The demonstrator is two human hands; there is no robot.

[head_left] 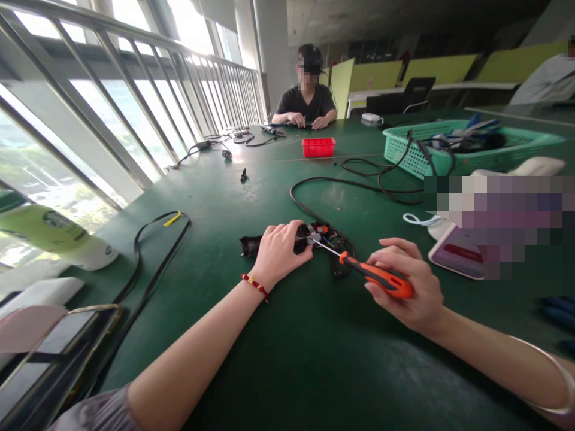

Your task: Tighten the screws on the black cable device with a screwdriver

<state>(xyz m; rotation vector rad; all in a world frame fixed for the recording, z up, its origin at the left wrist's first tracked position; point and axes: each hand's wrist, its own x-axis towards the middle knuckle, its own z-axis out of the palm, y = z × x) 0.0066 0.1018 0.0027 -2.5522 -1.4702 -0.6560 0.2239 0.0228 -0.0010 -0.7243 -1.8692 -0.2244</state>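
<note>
My left hand [278, 251] is closed around a black corded device [251, 245] that lies on the green table. Its right end is opened up, with wires and a small red part [322, 229] showing; its exact kind I cannot make out. My right hand [406, 281] grips an orange and black screwdriver [381, 278] by the handle, the fingers partly spread along it. The thin shaft slants up to the left, and its tip meets a grey part [313, 237] of the device beside my left thumb. A black cord [309, 179] runs from the device toward the back right.
A green basket [399, 152] with tools and cords stands at the back right, and a small red bin [318, 148] farther back. A phone [456, 251] lies at right, a black cable loop [139, 257] at left. Across the table sits a person [305, 96]. A metal railing [148, 45] borders the left.
</note>
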